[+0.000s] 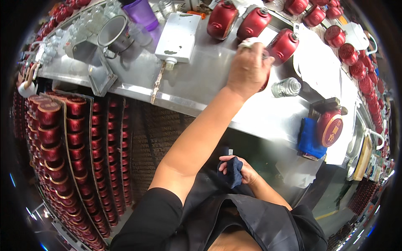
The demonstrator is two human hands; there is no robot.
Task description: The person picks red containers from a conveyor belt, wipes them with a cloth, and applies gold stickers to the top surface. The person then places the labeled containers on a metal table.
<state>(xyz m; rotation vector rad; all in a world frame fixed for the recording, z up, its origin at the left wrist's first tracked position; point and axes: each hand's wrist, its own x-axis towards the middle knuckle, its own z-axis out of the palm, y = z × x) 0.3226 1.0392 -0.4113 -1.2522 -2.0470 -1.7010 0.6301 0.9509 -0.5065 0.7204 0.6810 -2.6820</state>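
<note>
My left hand [248, 73] reaches over the steel bench, its fingers closed round a red bottle [265, 83] that they mostly cover. A whitish scrap [250, 42] shows at its fingertips; what it is I cannot make out. Just beyond stand glossy red bottles: one [284, 46] to the right of the hand, another [254, 23] behind it and a third [222, 20] further left. To the hand's right lies a small clear glass bottle [286, 87]. Close to my body, below the bench edge, my right hand [249, 172] grips a dark blue cloth [233, 173].
On the bench [201, 79] sit a white box [178, 37], a metal mug [114, 35], a purple container [141, 14] and clear glassware. At right, a red round-faced piece [330, 129] rests by a blue cloth [310, 137]. Racks of red pieces [50, 129] fill the lower left.
</note>
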